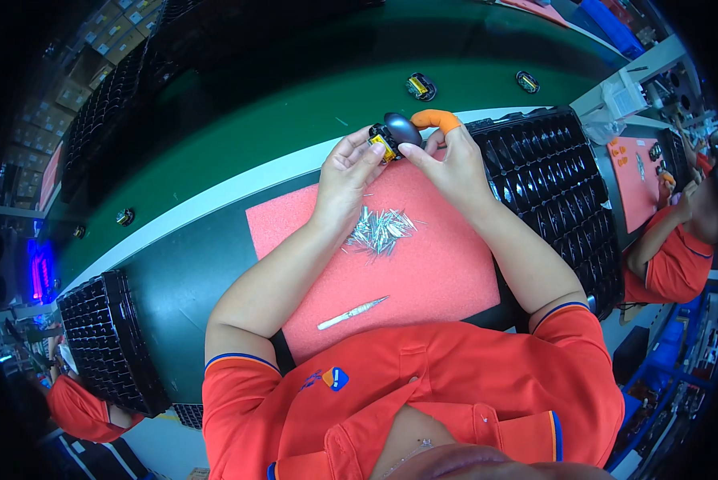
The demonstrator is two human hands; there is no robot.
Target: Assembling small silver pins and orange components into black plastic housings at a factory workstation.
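Above the far edge of a pink foam mat, both hands meet around a small electronic device. My left hand pinches its black open housing, where a yellow part shows. A dark, glossy rounded cover is in my right hand, tilted up against the housing; whether the two are joined I cannot tell. An orange finger cot sits on my right index finger. Below the hands lies a loose pile of thin silvery slivers. A pointed tool with a white handle rests nearer to me.
Beyond a pale rail runs a green belt carrying similar devices. Stacked black trays stand close by my right arm, with another stack at the left. Co-workers in red shirts sit on both sides.
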